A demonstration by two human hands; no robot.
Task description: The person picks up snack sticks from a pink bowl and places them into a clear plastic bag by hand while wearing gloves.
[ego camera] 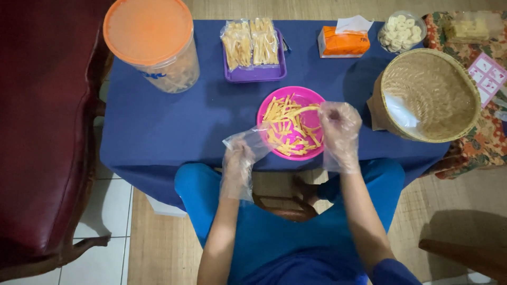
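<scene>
Left hand [238, 158] pinches clear bag [252, 143] open at centre frame; right hand [338, 124], fingers curled, gathers sticks [289, 126] over pink bowl [311, 96]: best kept close.

A home living space, low table [158, 126] under a blue cloth, woven floor mat [158, 232] over white tiles, dark red cushioned chair [47, 132], tissue box [343, 42], snack jar [153, 45], woven basket [430, 95]

1. Bare blue tabletop [158, 121] lay open left of the pink bowl [291, 122].
2. The woven basket [429, 95] blocked the right.
3. The purple tray [256, 71], tissue box [343, 42] and orange-lidded jar [153, 45] lined the far edge.
</scene>
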